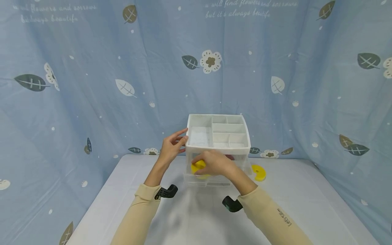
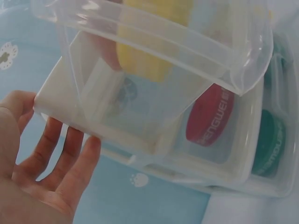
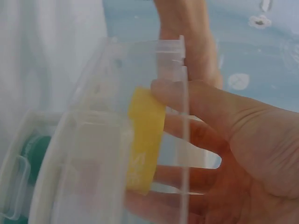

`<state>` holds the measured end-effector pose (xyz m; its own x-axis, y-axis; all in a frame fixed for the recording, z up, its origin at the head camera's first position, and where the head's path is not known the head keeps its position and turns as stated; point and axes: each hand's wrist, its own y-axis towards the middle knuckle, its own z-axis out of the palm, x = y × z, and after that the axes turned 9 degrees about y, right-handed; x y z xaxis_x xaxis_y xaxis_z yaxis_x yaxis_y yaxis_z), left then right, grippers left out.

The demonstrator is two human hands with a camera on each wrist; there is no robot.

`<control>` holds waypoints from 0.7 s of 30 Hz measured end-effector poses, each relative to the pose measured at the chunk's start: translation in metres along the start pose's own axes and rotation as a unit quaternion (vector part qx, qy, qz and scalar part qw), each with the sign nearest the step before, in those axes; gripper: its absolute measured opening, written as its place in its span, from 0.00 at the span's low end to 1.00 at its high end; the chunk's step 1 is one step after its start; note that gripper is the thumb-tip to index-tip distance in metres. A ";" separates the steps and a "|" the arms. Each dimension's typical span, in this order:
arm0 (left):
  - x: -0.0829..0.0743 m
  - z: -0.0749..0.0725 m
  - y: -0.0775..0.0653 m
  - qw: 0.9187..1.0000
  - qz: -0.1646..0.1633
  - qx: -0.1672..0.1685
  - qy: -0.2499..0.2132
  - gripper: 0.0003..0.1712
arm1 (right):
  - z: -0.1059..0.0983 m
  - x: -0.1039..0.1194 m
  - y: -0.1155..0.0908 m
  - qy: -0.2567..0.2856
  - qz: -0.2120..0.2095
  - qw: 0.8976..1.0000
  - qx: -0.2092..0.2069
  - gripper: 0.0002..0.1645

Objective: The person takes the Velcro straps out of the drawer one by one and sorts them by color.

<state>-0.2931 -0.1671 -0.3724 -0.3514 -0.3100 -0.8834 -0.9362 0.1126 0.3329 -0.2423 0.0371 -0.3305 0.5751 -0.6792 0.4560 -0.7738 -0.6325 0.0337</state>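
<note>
A white desk organizer (image 1: 196, 131) with clear drawers (image 1: 196, 182) stands between the hands, drawers pulled out toward the person. The left hand (image 1: 171, 147) rests against its left side, fingers spread along the white casing in the left wrist view. Reaching into the upper clear drawer, the right hand (image 1: 214, 162) grips a yellow tape roll (image 3: 146, 140) between thumb and fingers, behind the see-through wall. Lettering shows on its edge. A red roll (image 2: 210, 114) and a green roll (image 2: 269, 142) show in other drawers in the left wrist view.
Another yellow roll (image 1: 259, 172) lies on the white table (image 1: 294, 204) just right of the organizer. Divided compartments (image 1: 229, 129) top the organizer. A blue printed curtain (image 1: 159, 68) hangs close behind it.
</note>
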 end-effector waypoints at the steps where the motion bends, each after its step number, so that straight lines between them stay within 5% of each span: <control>1: 0.000 0.000 0.000 1.000 0.001 0.000 -0.001 0.24 | -0.002 0.000 -0.002 0.009 0.004 1.000 0.002 0.24; 7: 0.000 -0.001 -0.001 1.000 0.000 -0.001 -0.010 0.24 | -0.017 0.003 -0.016 0.055 0.036 0.998 0.006 0.23; 21: -0.003 -0.002 0.001 0.999 -0.024 0.009 -0.021 0.25 | -0.046 -0.010 -0.056 0.069 0.028 0.997 -0.007 0.20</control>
<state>-0.2929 -0.1682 -0.3690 -0.3062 -0.2750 -0.9114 -0.9516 0.1166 0.2845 -0.2172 0.0971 -0.2959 0.4895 -0.6547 0.5760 -0.8075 -0.5896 0.0162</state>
